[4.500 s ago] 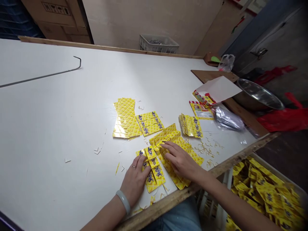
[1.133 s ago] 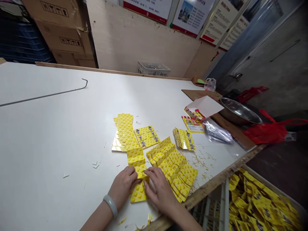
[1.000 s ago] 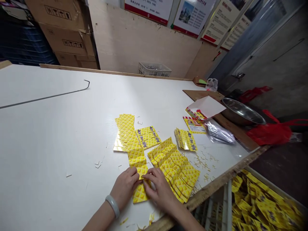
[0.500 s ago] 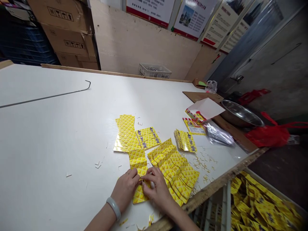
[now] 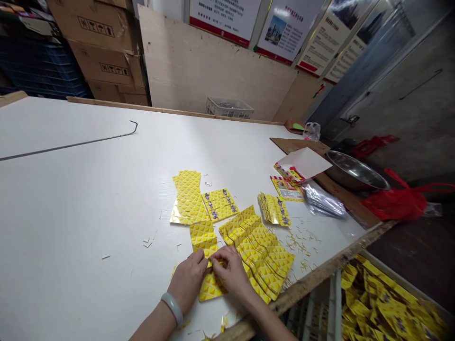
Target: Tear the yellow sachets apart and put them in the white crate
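Observation:
My left hand [image 5: 187,280] and my right hand [image 5: 230,273] meet on a short strip of yellow sachets [image 5: 205,246] near the table's front edge, fingertips pinching it together at its middle. The strip lies patterned side up and runs away from me. Just right of my right hand a fanned row of yellow sachets [image 5: 265,253] spreads across the white table [image 5: 88,199]. Beyond the strip lie a flat stack of yellow sachets [image 5: 186,199], a small group showing blue print [image 5: 220,204] and another bundle [image 5: 274,208].
Paper scraps [image 5: 302,237] litter the table. Printed cards [image 5: 287,187], a white sheet [image 5: 307,161], clear bags [image 5: 323,201], a steel bowl [image 5: 355,170] and a red bag [image 5: 398,203] sit at right. A bent metal rod [image 5: 71,143] lies at left. A bin of sachets [image 5: 387,303] stands below the edge.
Since 4.5 s ago the strip has been turned patterned side up and my right hand has left the fanned row. Over the last second both hands stay pinched on the strip; the view has lifted slightly.

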Available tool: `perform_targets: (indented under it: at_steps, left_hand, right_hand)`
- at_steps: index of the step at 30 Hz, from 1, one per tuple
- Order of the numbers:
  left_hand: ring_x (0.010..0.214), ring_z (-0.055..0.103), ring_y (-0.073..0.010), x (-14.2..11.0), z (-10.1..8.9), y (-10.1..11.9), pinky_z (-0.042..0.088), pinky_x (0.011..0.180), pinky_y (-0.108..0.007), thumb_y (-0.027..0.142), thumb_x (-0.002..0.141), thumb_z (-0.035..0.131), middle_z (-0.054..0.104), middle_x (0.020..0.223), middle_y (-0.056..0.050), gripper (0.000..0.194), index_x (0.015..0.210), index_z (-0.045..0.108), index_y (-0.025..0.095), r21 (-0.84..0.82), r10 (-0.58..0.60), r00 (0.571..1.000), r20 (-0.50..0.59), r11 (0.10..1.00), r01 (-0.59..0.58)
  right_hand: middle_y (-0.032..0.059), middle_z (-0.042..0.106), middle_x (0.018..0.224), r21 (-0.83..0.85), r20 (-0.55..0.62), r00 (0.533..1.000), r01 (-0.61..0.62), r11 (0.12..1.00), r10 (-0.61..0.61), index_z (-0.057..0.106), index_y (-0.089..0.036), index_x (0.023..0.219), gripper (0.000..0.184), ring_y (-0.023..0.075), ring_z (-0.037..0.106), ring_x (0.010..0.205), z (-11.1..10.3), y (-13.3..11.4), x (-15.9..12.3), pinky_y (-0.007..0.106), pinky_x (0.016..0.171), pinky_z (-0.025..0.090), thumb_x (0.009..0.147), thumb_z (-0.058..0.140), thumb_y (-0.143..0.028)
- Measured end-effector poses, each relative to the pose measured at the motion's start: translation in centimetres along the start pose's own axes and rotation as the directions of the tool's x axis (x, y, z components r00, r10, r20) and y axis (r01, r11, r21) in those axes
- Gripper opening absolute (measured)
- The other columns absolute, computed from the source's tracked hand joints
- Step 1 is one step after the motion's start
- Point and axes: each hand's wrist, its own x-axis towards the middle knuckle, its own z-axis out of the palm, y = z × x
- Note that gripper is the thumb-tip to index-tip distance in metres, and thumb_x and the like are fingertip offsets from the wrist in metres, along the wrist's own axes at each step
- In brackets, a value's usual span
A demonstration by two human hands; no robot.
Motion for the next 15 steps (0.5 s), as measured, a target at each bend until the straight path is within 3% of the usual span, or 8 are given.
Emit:
perform_targets:
  at_steps: [4, 8, 12, 15]
  left_hand:
    - [0.076, 0.059, -0.0124, 0.0, -0.1, 0.1, 0.046, 0.065, -0.025, 0.026, 0.088, 0.039, 0.059, 0.087, -0.001, 0.022, 0.080, 0.059, 0.020, 0.012, -0.001, 1.000, -0.004, 1.000, 0.001]
    - [0.073, 0.058, -0.0119, -0.2, 0.3, 0.1, 0.045, 0.062, -0.024, 0.021, 0.087, 0.041, 0.060, 0.085, 0.001, 0.019, 0.081, 0.059, 0.021, 0.090, 0.098, 0.991, -0.093, 0.992, -0.090]
    - [0.068, 0.056, -0.0138, -0.6, 0.7, 0.6, 0.041, 0.056, -0.025, 0.013, 0.077, 0.058, 0.060, 0.081, 0.002, 0.009, 0.078, 0.058, 0.021, 0.238, 0.271, 0.945, -0.186, 0.945, -0.224]
    - [0.063, 0.053, -0.0142, -1.0, 0.4, 1.1, 0.038, 0.052, -0.026, 0.023, 0.075, 0.063, 0.059, 0.074, 0.001, 0.010, 0.069, 0.056, 0.020, 0.248, 0.311, 0.921, -0.237, 0.935, -0.252]
  right_hand:
    - [0.0026, 0.062, 0.079, 0.077, 0.048, 0.998, 0.030, 0.997, -0.034, 0.068, -0.019, 0.075, 0.017, 0.0172, 0.051, 0.084, -0.6, 0.2, -0.1, 0.029, 0.079, 0.034, 0.082, 0.054, -0.026]
    - [0.0022, 0.059, 0.075, 0.022, -0.006, 1.000, 0.012, 1.000, -0.012, 0.061, -0.017, 0.064, 0.020, 0.0170, 0.050, 0.081, -0.2, 0.4, 0.0, 0.028, 0.076, 0.034, 0.079, 0.059, -0.031]
    - [0.0009, 0.053, 0.065, 0.071, -0.047, 0.996, -0.077, 0.995, 0.080, 0.050, -0.016, 0.059, 0.030, 0.0149, 0.048, 0.068, -0.1, 0.8, 0.1, 0.026, 0.065, 0.035, 0.080, 0.056, -0.036]
    - [-0.0004, 0.049, 0.060, 0.118, -0.013, 0.993, -0.114, 0.986, 0.116, 0.047, -0.017, 0.062, 0.033, 0.0131, 0.045, 0.059, -1.8, 1.3, -0.5, 0.024, 0.056, 0.034, 0.083, 0.049, -0.042]
